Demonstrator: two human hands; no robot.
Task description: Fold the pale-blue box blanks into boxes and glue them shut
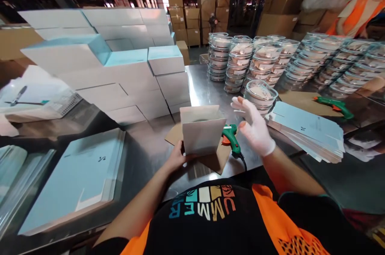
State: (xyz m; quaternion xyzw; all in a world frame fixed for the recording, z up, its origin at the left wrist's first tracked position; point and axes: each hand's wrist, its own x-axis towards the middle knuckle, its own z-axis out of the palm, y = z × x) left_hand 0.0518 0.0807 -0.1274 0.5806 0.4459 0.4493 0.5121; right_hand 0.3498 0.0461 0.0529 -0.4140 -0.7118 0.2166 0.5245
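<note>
In the middle of the steel table stands a small white cardboard box (203,136), its top open toward me. My bare left hand (177,158) grips its lower left corner. To the right, my white-gloved right hand (254,126) is raised with fingers apart and nothing in it, close to a short stack of round clear containers (261,94). A green glue gun (231,139) with an orange trigger lies between box and glove, on a brown cardboard piece (221,159) that extends under the box. What the box holds is mostly hidden.
White boxes (126,70) form a wall at left. Tall stacks of round clear containers (240,58) stand behind at right. Flat light-blue sheets (306,124) lie right, with another pile (81,171) left. A second glue gun (335,106) rests right. A person in an orange vest (356,12) stands beyond.
</note>
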